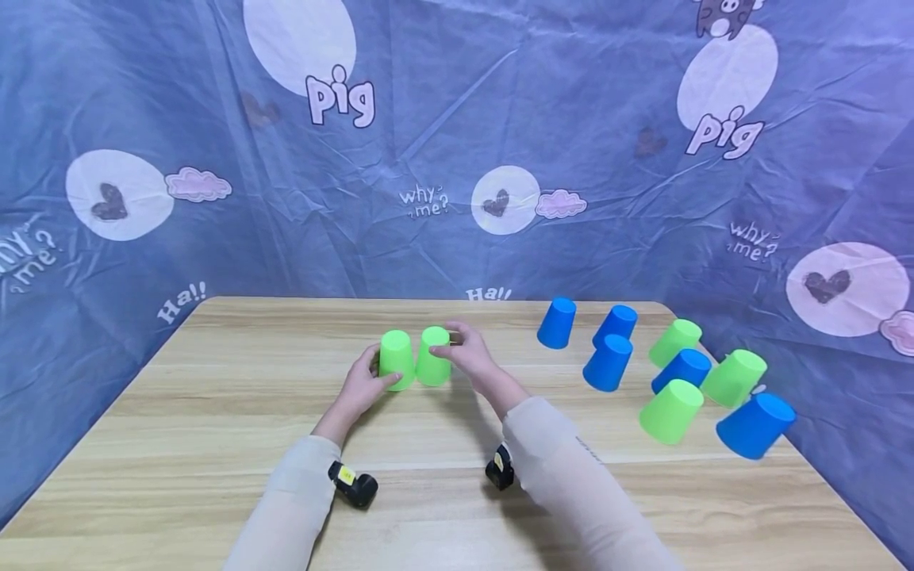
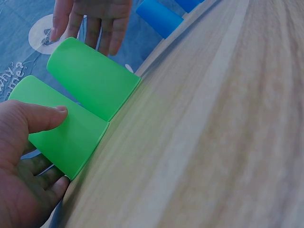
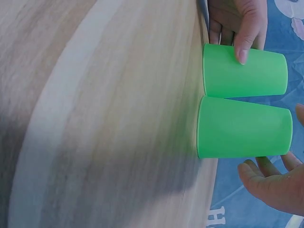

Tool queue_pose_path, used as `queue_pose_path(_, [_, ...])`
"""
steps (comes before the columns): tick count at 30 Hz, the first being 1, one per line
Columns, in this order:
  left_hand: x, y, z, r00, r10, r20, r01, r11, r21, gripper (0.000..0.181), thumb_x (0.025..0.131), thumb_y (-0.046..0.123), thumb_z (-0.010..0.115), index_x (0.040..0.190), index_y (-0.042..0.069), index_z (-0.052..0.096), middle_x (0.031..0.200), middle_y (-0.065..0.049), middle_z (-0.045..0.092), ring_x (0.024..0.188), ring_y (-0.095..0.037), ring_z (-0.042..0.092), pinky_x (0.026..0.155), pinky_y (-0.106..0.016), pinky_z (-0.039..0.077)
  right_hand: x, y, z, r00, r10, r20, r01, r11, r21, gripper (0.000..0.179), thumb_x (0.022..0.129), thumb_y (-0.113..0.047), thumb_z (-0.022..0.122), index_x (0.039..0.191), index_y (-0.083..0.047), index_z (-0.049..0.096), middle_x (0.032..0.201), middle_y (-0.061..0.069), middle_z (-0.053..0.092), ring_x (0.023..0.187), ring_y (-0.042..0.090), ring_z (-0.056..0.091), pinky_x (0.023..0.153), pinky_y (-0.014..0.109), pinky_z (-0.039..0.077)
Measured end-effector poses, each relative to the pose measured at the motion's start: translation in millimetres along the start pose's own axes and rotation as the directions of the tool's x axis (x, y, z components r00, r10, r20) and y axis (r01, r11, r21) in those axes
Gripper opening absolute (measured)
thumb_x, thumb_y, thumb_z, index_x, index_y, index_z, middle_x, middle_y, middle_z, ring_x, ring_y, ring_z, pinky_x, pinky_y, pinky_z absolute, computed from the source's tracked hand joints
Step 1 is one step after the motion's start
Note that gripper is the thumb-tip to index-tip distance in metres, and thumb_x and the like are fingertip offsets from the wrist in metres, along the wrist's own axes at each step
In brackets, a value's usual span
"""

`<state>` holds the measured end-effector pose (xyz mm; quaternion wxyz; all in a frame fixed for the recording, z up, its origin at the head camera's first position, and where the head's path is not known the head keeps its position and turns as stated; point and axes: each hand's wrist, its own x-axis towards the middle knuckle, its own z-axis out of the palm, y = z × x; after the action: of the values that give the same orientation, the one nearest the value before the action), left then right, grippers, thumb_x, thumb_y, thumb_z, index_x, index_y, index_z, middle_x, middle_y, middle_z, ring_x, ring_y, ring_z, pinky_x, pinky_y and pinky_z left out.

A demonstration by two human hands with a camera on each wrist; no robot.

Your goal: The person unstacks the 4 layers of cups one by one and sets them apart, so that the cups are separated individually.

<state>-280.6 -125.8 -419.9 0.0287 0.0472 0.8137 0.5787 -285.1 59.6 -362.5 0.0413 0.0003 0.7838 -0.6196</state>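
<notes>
Two green cups stand upside down side by side on the wooden table, their rims meeting at the base. My left hand [image 1: 359, 386] holds the left green cup [image 1: 395, 354], thumb across its near side and fingers around the far side, as the left wrist view shows. Beside the right green cup [image 1: 432, 366] is my right hand [image 1: 473, 355], fingers spread and relaxed. In the right wrist view a gap shows between most of that hand [image 3: 278, 185] and the cup wall [image 3: 244, 128], with the fingertips close to it.
On the table's right side stand several more upside-down cups, among them a blue cup [image 1: 557, 323] at the back and a green cup [image 1: 671, 411] nearer. A blue cup [image 1: 755, 427] sits near the right edge. Behind the table [image 1: 236, 373] hangs a printed blue cloth [image 1: 428, 262].
</notes>
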Motion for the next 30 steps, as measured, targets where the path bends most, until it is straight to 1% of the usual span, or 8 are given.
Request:
queue_pose_path(3, [0.2, 0.0, -0.3, 1.0, -0.003, 0.0, 0.003, 1.0, -0.001, 0.068, 0.083, 0.004, 0.063, 0.141, -0.003, 0.029, 0.144, -0.026, 0.035, 0.135, -0.04, 0.032, 0.115, -0.047, 0.026, 1.9, 2.5, 2.4, 1.0, -0.015, -0.002, 0.015, 1.0, -0.001, 0.062, 0.078, 0.0, 0.065, 0.134, 0.006, 0.04, 0.13, 0.029, 0.05, 0.119, 0.04, 0.051, 0.103, 0.046, 0.044])
queue_pose_path(8, [0.4, 0.5, 0.3, 1.0, -0.004, -0.003, 0.004, 1.0, -0.003, 0.068, 0.083, 0.004, 0.063, 0.141, -0.002, 0.029, 0.144, -0.026, 0.035, 0.134, -0.04, 0.033, 0.114, -0.046, 0.027, 2.8, 6.5, 4.6, 1.0, -0.03, -0.008, 0.03, 1.0, -0.006, 0.056, 0.077, 0.001, 0.066, 0.129, 0.005, 0.046, 0.125, 0.027, 0.054, 0.117, 0.039, 0.052, 0.102, 0.046, 0.045])
queue_pose_path(12, [0.2, -0.4, 0.8, 1.0, 0.006, -0.008, -0.006, 1.0, -0.004, 0.067, 0.083, 0.004, 0.063, 0.141, -0.003, 0.03, 0.142, -0.027, 0.037, 0.133, -0.04, 0.034, 0.114, -0.047, 0.028, 2.2, 9.4, 8.1, 1.0, -0.017, -0.021, 0.016, 1.0, -0.024, 0.052, 0.077, 0.001, 0.066, 0.126, 0.004, 0.048, 0.124, 0.027, 0.054, 0.116, 0.039, 0.053, 0.101, 0.046, 0.045])
queue_pose_path(19, [-0.6, -0.8, 0.9, 1.0, 0.0, -0.01, -0.001, 1.0, -0.006, 0.067, 0.083, 0.004, 0.064, 0.141, -0.002, 0.03, 0.142, -0.026, 0.038, 0.133, -0.04, 0.035, 0.114, -0.046, 0.029, 0.9, 12.1, 13.0, 0.999, 0.011, -0.043, -0.014, 0.998, -0.062, 0.055, 0.077, -0.002, 0.068, 0.128, 0.001, 0.048, 0.127, 0.024, 0.054, 0.118, 0.037, 0.052, 0.103, 0.046, 0.043])
queue_pose_path(26, [0.2, -0.5, 0.6, 1.0, 0.0, -0.004, 0.0, 1.0, -0.002, 0.067, 0.083, 0.005, 0.063, 0.141, -0.002, 0.03, 0.141, -0.026, 0.038, 0.133, -0.039, 0.035, 0.114, -0.046, 0.028, -2.4, 13.4, 11.6, 0.999, 0.017, -0.046, -0.019, 0.999, -0.04, 0.053, 0.077, 0.0, 0.067, 0.127, 0.001, 0.048, 0.125, 0.025, 0.054, 0.116, 0.038, 0.053, 0.101, 0.046, 0.046])
queue_pose_path(30, [0.1, -0.3, 0.3, 1.0, 0.0, -0.002, 0.0, 1.0, -0.001, 0.067, 0.083, 0.004, 0.063, 0.141, -0.002, 0.03, 0.141, -0.026, 0.038, 0.133, -0.04, 0.036, 0.114, -0.047, 0.028, -4.7, 12.8, 10.6, 0.999, 0.014, -0.037, -0.016, 0.999, -0.043, 0.053, 0.077, 0.0, 0.067, 0.127, 0.002, 0.048, 0.126, 0.025, 0.054, 0.117, 0.038, 0.052, 0.102, 0.047, 0.045])
